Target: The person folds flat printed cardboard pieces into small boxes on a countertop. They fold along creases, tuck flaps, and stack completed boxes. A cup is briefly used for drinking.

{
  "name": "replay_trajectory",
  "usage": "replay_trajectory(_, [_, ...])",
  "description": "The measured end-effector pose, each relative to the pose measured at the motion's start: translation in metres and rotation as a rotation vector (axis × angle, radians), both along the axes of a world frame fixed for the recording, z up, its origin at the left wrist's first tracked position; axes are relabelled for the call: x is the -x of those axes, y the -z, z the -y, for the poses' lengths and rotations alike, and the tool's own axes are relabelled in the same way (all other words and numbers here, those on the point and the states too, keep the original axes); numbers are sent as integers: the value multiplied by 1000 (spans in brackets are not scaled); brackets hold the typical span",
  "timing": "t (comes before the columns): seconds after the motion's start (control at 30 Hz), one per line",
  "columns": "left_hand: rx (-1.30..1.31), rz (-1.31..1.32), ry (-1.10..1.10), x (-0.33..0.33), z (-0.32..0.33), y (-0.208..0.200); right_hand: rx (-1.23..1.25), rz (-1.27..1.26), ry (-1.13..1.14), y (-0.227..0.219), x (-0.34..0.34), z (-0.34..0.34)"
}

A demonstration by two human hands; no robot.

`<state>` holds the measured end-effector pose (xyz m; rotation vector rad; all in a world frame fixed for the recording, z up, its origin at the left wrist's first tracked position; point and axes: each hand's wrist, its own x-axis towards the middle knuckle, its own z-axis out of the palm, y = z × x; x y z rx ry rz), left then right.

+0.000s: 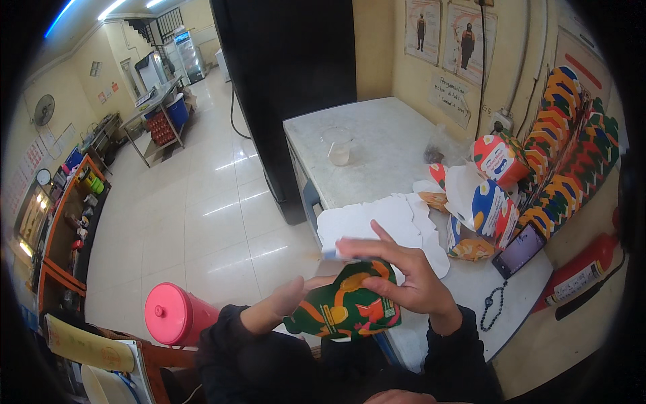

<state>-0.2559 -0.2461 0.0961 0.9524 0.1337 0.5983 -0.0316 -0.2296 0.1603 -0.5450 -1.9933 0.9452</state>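
Note:
A green paper food box (350, 303) with orange, yellow and red drawings is held between both hands above my lap. My left hand (279, 304) presses its left side, the fingers partly hidden behind it. With the thumb on its front and the other fingers over its top, my right hand (407, 276) grips the right side; those fingers are slightly blurred. Just beyond lie flat white box blanks (367, 219) in a stack on the table. Folded boxes in red, white and blue (481, 209) sit in a heap to the right.
On the white table (390, 141) stand a clear plastic cup (339, 155), a phone (519, 250) and dark beads (494, 306). Tall stacks of printed boxes (555, 148) lean at the wall. A red fire extinguisher (582, 269) is right; a pink lidded bucket (176, 315) stands left.

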Motion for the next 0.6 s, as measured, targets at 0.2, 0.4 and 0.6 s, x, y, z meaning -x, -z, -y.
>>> replay_trajectory(0.2, [226, 38, -115, -7, -3, -14, -73, -45, 92, -1, -9, -2])
replay_trajectory(0.4, [-236, -327, -313, 0, 0, -27, 13, -201, 179, 4, 6, 8])
replay_trajectory(0.6, [-148, -543, -595, -8, 12, -49, -310, -24, 175, -3, 2, 2])
